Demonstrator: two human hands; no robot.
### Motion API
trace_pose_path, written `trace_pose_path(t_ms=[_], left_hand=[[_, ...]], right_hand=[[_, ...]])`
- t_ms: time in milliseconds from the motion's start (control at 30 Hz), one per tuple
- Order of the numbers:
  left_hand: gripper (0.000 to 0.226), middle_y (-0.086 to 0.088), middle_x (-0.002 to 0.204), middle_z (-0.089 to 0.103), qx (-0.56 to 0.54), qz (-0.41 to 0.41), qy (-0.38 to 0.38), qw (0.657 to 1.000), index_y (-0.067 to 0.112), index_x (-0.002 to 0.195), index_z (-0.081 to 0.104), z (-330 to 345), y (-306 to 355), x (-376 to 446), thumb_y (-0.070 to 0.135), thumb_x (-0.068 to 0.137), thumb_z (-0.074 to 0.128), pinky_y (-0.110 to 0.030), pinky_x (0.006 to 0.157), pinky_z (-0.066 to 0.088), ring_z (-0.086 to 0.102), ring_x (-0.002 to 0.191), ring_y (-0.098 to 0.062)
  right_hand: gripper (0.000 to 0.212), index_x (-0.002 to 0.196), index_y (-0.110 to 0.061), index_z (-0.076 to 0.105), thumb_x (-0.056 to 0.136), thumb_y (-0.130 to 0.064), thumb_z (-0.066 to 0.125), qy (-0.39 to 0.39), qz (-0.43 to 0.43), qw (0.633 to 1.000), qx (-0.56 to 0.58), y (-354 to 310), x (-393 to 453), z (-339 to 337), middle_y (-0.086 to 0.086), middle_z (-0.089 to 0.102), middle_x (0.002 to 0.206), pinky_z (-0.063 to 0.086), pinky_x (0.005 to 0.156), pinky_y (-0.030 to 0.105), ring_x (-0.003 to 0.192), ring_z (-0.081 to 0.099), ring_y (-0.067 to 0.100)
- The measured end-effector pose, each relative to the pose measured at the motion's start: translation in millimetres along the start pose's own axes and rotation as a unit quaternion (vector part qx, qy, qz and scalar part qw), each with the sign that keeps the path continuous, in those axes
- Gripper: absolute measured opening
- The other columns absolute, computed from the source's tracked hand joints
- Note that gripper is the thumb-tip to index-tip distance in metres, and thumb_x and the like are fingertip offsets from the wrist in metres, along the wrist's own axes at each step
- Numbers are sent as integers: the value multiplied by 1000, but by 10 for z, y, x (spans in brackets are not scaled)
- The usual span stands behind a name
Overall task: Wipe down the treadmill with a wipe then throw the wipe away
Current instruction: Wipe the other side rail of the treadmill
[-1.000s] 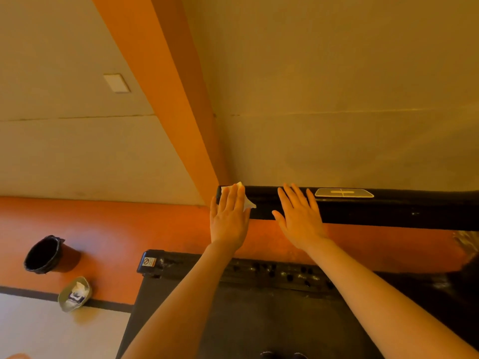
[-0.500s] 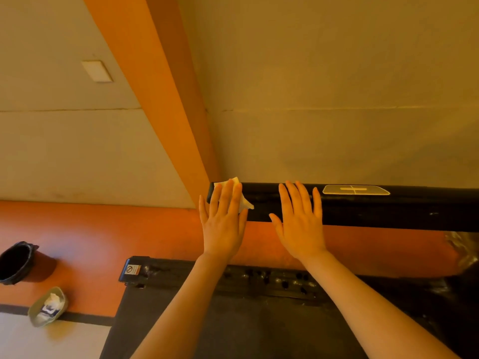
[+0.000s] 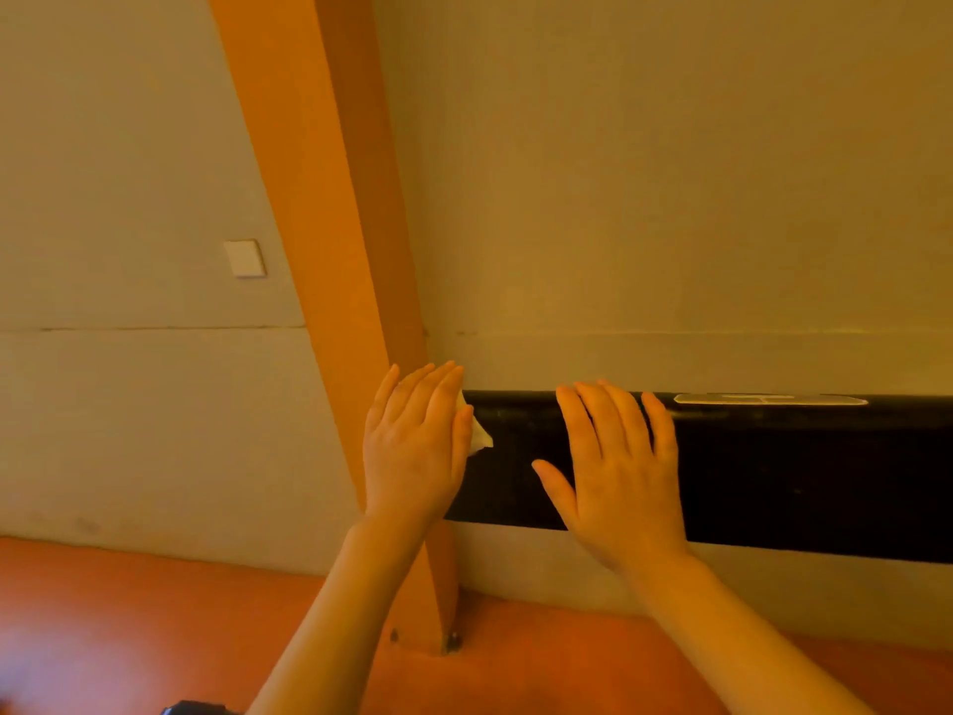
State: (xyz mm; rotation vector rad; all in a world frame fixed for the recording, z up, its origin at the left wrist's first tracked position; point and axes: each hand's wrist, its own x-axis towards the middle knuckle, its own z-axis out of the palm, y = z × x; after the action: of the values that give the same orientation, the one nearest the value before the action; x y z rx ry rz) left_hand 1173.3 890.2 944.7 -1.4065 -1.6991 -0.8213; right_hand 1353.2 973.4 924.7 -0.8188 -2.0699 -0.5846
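The treadmill's black console bar runs from the middle to the right edge of the head view. My left hand lies flat with straight fingers over the bar's left end, pressing a white wipe against it; only a corner of the wipe shows past my fingers. My right hand rests flat on the bar a little to the right, fingers spread, holding nothing. A pale label sits on the bar's top edge.
A beige wall fills the background, crossed by an orange slanted column just behind my left hand. A white wall plate is on the left. Orange floor lies below. A dark treadmill corner peeks in at the bottom edge.
The view has tilted up and closed in: the bin, the wipe pack and the treadmill deck have left the frame. My left hand slid the wipe to the bar's left end.
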Motion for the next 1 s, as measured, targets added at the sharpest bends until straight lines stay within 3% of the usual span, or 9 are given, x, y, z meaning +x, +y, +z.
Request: trace_pose_path(t_ms=[200,333,467,567,633,733,867,1000], left_hand=[[40,-6,98,69,31,1,121,992,11,100,68,177,18,-28,30,104,33,-43,99,43,62,94,-26],[39,-5,87,64,29,0,151,988,12,93,64,223,9,-39,31,103,31,-34,82,37,54,84,-24],[43,-5,88,63,8,-16,141,990,13,94,63,225,32,-35,35,103,27,-38,84,39,54,86,-24],[49,-6,97,65,22,-23,124,992,12,104,65,247,46,-60,40,104,24,-44,95,40,57,96,-28],[51,-7,118,64,48,-30,122,991,13,123,62,294,49,-102,42,104,23,-45,114,27,54,119,-29],[55,-6,156,39,78,-53,122,988,18,149,39,390,108,-225,44,105,20,-40,123,3,23,149,-28],[61,-8,166,7,104,-86,125,983,17,158,10,548,191,-406,42,104,22,-40,123,-5,-2,153,-28],[65,-5,165,-5,107,-90,127,982,17,158,-5,701,213,-589,41,104,20,-41,123,-5,-4,152,-28]], right_hand=[[64,129,-5,54,99,-56,28,103,3,995,-11,-13,39,176,16,59,123,27,108,48,118,47,34],[61,125,-6,55,99,-55,32,147,8,989,-22,-25,20,214,16,60,120,29,108,49,115,52,36],[58,124,-7,53,99,-55,33,154,15,987,-46,-45,46,259,16,58,119,29,110,49,116,51,35],[61,126,-7,48,97,-58,32,143,3,986,-88,-11,46,286,16,55,121,27,110,50,116,48,35],[62,127,-6,46,96,-58,33,152,-1,983,-100,2,51,300,17,54,120,27,109,51,115,47,36],[63,127,-6,47,96,-58,32,165,10,981,-101,-17,51,302,18,54,120,26,109,51,115,46,36],[65,129,-6,46,96,-59,29,157,10,983,-99,-14,49,301,18,54,122,26,110,52,117,44,36],[65,130,-5,45,96,-58,30,162,4,982,-98,-5,43,305,19,54,123,27,110,53,118,46,37]])
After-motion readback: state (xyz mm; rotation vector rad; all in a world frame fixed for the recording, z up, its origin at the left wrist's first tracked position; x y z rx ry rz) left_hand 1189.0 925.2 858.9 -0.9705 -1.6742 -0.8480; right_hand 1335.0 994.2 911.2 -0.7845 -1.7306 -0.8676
